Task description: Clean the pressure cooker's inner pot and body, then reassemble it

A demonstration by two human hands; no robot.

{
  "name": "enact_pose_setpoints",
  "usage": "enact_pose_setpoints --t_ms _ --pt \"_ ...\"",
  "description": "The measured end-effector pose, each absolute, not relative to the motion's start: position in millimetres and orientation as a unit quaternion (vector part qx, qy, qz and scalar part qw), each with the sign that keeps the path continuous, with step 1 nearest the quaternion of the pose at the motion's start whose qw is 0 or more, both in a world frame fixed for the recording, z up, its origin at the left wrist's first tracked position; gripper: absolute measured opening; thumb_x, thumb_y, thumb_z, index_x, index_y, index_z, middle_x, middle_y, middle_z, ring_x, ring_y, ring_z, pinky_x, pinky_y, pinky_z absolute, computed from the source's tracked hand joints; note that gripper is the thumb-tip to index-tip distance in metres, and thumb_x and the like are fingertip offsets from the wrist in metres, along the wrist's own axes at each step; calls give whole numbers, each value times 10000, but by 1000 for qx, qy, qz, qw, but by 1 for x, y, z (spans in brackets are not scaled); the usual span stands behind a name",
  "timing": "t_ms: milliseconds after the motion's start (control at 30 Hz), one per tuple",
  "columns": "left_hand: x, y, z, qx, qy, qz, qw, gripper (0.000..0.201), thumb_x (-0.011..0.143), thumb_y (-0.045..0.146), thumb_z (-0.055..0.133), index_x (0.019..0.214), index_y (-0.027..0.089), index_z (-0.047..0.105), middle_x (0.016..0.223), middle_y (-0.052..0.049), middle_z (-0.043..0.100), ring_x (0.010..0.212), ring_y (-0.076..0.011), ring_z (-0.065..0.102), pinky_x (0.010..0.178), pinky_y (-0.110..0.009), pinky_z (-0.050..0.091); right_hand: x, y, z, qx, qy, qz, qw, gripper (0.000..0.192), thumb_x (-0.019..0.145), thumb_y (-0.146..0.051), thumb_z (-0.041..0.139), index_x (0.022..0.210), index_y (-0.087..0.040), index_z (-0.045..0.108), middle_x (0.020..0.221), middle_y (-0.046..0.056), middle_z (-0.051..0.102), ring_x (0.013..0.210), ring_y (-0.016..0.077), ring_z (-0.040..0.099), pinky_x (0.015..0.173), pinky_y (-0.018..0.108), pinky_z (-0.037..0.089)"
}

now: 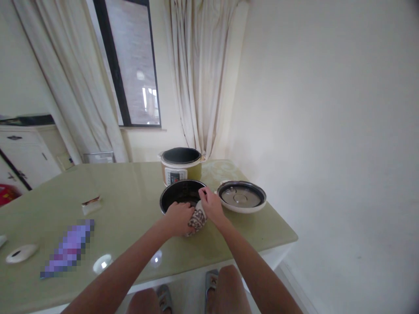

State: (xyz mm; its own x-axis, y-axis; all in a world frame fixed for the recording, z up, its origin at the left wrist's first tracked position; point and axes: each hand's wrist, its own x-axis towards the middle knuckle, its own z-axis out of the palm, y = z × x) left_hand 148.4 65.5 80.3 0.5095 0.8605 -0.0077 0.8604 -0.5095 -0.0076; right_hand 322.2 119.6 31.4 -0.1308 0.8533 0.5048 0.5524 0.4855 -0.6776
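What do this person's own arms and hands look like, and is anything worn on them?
The left hand and right hand wear no gloves. The forearms are bare, with no sleeve, watch or bracelet in view. No ring shows, though a thin one could be missed.

Single head view — close above table (131,187), facing forward, down at hands (179,219).

Green tabletop (131,187), black pot (176,190), cooker (194,172), upturned lid (244,197)

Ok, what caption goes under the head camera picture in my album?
Left hand, right hand and a patterned cloth at the rim of a black inner pot, electric cooker behind.
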Motion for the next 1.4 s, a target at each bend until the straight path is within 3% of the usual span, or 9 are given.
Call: enact_pose_setpoints --t_ms 67,233,433,567,700,833,967,1167,1400 --pt "156 69 75 -871 -491 13 3 476 789 550 771 1082 177 727 1154 -179 762 1074 -383 733 881 -462 550 314 111 31 -478 -721 174 470 428 1095 -488 395 1031 -221 723 883 54 761 788 206 676 719 299 433" --pt "131 73 67 -878 -478 5 -7 434 916 598 623 1096 216 727 1031 -154 793 967 -350 760 824 -429 553 328 123 35 -447 -742 191 462 563 1084 -605 351 920 -211 718 800 43 732 731 193 647 681 303 424" --pt "90 78 74 -890 -454 -7 29 421 849 605 716 1017 220 746 1018 -136 788 1032 -322 738 923 -413 530 329 127 40 -452 -764 180 424 573 1083 -623 336 887 -224 697 674 16 667 654 186 600 672 306 402" --pt "122 70 81 -859 -509 38 34 396 870 553 653 986 192 768 992 -182 797 929 -372 769 802 -452 562 295 93 27 -442 -791 108 409 472 1096 -536 366 982 -212 689 812 61 718 809 219 652 841 351 416" --pt "142 63 78 -871 -490 41 25 344 941 416 556 1068 162 750 1013 -201 796 897 -375 776 756 -455 567 296 97 20 -386 -803 140 432 487 1091 -559 355 997 -207 678 888 64 737 866 217 662 953 392 413" --pt "108 70 66 -907 -419 -2 42 326 947 457 605 1073 178 716 986 -175 786 955 -348 759 828 -437 547 332 130 27 -358 -807 160 441 619 1074 -665 287 932 -210 683 776 47 708 765 203 630 895 393 452" --pt "92 78 55 -918 -388 -39 69 281 897 432 677 1068 211 709 1038 -133 780 1019 -315 735 913 -420 510 340 127 30 -402 -806 126 416 611 1098 -606 270 822 -226 660 701 35 669 706 193 599 823 371 441" --pt "140 72 49 -885 -457 -36 75 307 942 481 617 1018 201 718 975 -142 784 907 -326 741 822 -437 516 330 93 19 -387 -803 105 440 490 1073 -581 338 1048 -214 662 880 69 715 857 231 628 910 395 419" --pt "99 79 44 -939 -326 -92 53 449 891 634 655 1015 207 720 1024 -125 772 999 -315 717 958 -461 495 385 110 33 -376 -789 163 458 548 1087 -573 264 846 -245 631 775 61 667 775 235 581 818 409 426"
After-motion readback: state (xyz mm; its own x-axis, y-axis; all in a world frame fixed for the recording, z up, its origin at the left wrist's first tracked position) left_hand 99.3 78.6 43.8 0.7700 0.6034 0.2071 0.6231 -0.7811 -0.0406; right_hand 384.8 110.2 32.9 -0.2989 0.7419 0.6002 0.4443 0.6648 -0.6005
